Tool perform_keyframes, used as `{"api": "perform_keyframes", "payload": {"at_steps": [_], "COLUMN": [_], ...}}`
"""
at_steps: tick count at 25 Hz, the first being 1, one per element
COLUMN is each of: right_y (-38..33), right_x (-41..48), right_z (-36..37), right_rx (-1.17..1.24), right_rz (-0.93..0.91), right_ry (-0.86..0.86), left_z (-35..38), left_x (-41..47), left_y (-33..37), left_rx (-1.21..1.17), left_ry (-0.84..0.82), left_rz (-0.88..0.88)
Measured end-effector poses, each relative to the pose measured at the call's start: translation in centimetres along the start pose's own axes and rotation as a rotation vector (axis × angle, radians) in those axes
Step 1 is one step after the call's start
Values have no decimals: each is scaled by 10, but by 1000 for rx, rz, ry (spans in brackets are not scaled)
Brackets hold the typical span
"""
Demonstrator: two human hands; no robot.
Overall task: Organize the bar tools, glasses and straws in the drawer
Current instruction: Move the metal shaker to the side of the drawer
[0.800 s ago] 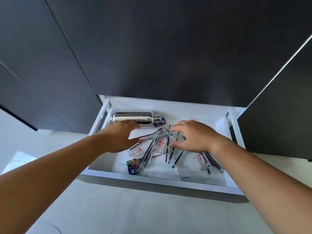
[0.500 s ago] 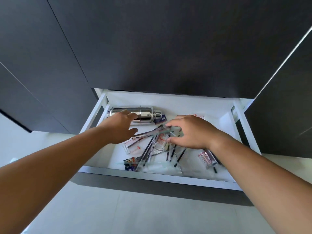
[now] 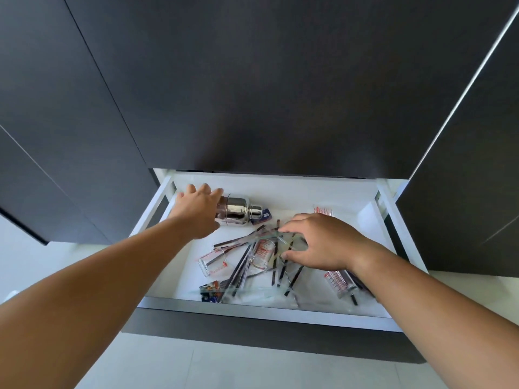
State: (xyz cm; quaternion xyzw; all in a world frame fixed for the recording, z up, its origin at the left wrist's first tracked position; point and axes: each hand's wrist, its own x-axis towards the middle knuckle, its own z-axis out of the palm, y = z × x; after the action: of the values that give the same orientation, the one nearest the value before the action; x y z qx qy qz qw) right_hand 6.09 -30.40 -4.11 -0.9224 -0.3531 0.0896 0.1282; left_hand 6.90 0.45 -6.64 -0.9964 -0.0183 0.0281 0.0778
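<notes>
A white drawer (image 3: 252, 313) is pulled open below dark cabinet fronts. A shiny steel cocktail shaker (image 3: 242, 210) lies on its side at the back left. My left hand (image 3: 196, 213) wraps over its body, hiding the left end. A loose heap of black and clear straws (image 3: 241, 266) lies across the middle. My right hand (image 3: 318, 244) sits on the heap's right part, fingers and thumb curled around several straws. Small measuring glasses with red markings lie among them: one at the left (image 3: 213, 261), one in the middle (image 3: 262, 252), one at the right (image 3: 338, 282).
Another red-marked glass (image 3: 323, 211) stands at the back right. A blue packet (image 3: 209, 293) lies at the front left and a blue tag (image 3: 264, 216) by the shaker's cap. Dark cabinet doors (image 3: 252, 94) rise behind the drawer. Pale floor lies below.
My left hand has slid from the shaker's near side up over its body and closed on it. My right hand stays on the straws, fingers curling tighter.
</notes>
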Motion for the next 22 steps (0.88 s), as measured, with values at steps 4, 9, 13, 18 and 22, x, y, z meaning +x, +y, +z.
{"api": "perform_keyframes", "payload": {"at_steps": [4,9,13,18,22], "right_y": [2,0,1,1,-1], "right_x": [0,1,1,1,-1], "right_z": [4,6,10,9,9], "right_rx": [11,12,24,22,27], "right_rz": [-7,-5,-21,-25,-26], "right_ry": [11,4,15,26,26], "left_z": [10,11,8,-18,-29], "left_x": [8,7,2,-3,-11], "left_y": [0,0,-2,-5,-8], "left_rx": [113,-112,-107,-199,-238], "left_ry": [65,35,48,17,-121], "left_rz": [16,72,50,-181,-256]}}
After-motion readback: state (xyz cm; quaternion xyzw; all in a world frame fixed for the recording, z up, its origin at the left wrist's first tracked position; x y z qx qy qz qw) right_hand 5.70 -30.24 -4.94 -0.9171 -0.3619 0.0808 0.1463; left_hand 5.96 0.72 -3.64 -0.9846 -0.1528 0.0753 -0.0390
